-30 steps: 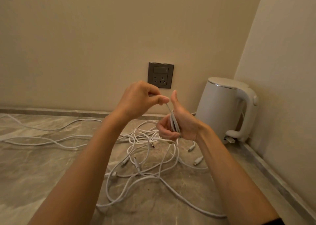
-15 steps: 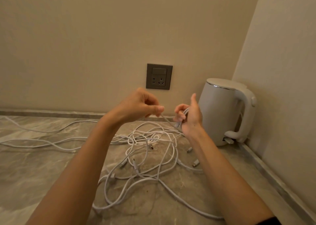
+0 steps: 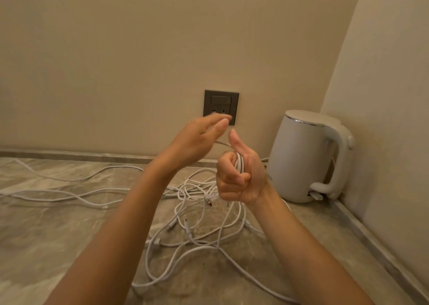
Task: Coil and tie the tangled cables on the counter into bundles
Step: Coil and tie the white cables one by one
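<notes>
In the head view, the right hand (image 3: 241, 179) is a raised fist, thumb up, with its fingers curled round a small coil (image 3: 240, 165) of white cable. The loops stand roughly upright in the grip, between the thumb base and the curled fingers. The left hand (image 3: 197, 140) is up and to the left of it, slightly higher and close but not touching. Its fingers are stretched out toward the socket (image 3: 220, 103) and blurred, so whether it pinches anything cannot be told. A thin strand (image 3: 222, 143) runs from under the left palm across to the coil at the right thumb. This is probably the free run that the next wrap must lay on. Its line goes left to right between the hands, across the coil's loops. The rest of the cable drops from the fist into the tangle (image 3: 199, 212), which lies on the counter (image 3: 58, 223) directly below and in front of both hands, with long runs trailing left. The kettle (image 3: 301, 158) stands to the right of the fist, apart from it. The right hand is nearer the slack, and the left seems placed to feed the next loop.
</notes>
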`<state>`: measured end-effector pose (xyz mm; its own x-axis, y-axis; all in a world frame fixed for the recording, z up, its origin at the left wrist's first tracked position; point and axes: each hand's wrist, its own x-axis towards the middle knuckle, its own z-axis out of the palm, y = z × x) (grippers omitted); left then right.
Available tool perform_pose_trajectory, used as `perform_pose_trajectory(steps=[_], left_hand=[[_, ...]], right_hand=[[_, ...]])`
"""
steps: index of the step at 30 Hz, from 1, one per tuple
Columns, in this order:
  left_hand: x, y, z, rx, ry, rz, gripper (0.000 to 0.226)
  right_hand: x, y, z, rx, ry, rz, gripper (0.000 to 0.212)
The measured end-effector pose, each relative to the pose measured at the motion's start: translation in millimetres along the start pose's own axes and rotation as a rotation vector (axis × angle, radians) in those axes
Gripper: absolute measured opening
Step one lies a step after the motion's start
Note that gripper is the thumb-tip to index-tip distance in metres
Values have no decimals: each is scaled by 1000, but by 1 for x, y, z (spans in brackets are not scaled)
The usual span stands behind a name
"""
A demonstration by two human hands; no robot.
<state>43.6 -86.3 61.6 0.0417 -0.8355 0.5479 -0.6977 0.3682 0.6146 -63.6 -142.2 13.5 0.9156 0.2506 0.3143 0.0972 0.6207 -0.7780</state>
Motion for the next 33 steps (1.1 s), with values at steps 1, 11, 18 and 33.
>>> perform_pose_trajectory(steps=[1,11,18,33], left_hand=[[-2,4,3,-110,-59,-15,35],[-9,11,44,-658,-44,-348,49],[-2,4,43,-508,211,-411,27],[-1,-8,37,-162,320,-172,57]], right_hand=[[3,2,3,43,-65,12,88],[8,-3,25,28,-304,-161,92],[13,-1,15,-60,-195,-159,87],[10,-16,10,-89,1225,-494,80]])
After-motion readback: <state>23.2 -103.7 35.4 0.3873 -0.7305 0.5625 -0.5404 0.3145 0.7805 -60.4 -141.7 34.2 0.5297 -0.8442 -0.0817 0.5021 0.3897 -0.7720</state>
